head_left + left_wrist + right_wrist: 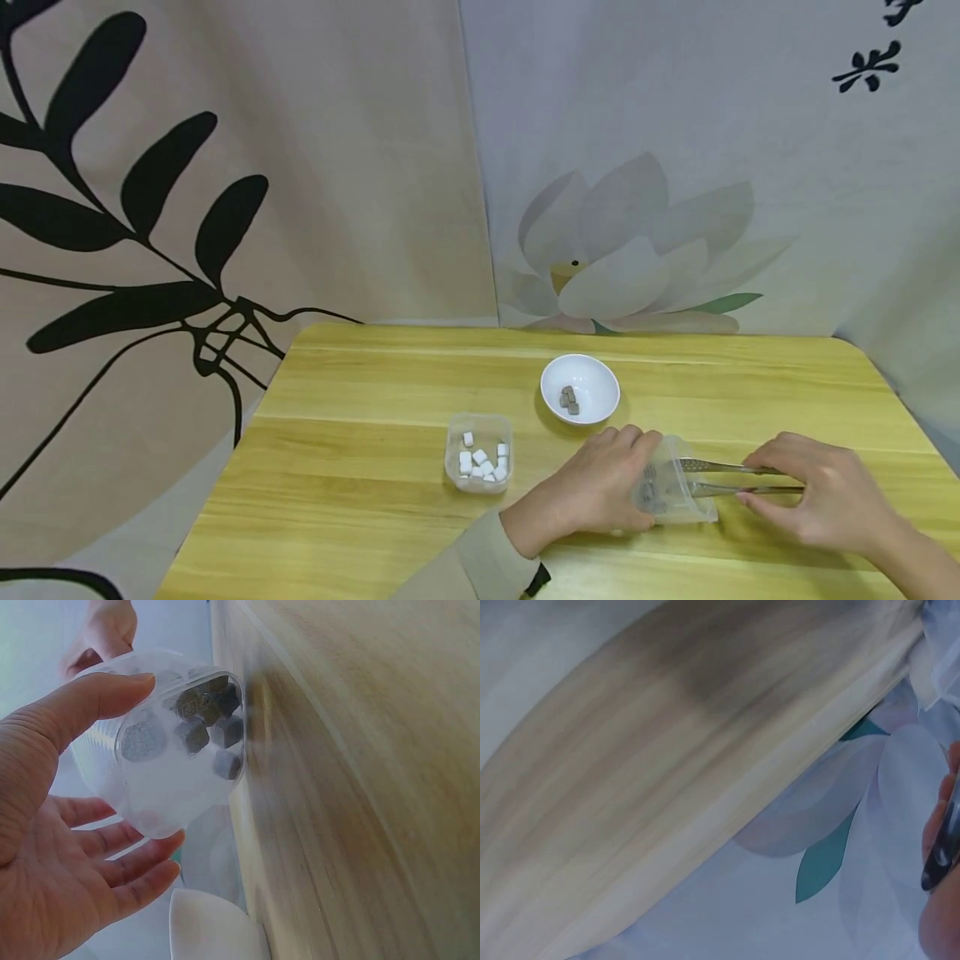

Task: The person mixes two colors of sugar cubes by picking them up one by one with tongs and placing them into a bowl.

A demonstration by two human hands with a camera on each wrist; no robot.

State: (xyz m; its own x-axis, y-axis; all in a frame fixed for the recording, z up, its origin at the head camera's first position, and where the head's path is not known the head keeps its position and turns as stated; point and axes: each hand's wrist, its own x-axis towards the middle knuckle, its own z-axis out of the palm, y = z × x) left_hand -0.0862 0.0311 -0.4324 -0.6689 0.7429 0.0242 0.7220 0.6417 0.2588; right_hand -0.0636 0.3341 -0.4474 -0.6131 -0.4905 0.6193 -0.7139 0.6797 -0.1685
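Observation:
My left hand [592, 487] grips a clear plastic container [678, 504] that lies tipped over, its mouth facing right. In the left wrist view the thumb is across its side and the fingers are beneath; several grey cubes [227, 732] show through its base. My right hand [832, 492] pinches metal tongs [731, 468] by the arms, with the far ends reaching into the container's mouth. Whether the tips hold a cube cannot be seen. The right wrist view catches only part of that hand and a dark tong end [939, 859].
Behind my left hand stands a white bowl [600, 408] with several grey-brown cubes [569, 398] in it. A second clear container [457, 482] with several white cubes [480, 457] stands left of it. The wooden table [337, 467] meets a printed curtain [375, 167] at the back.

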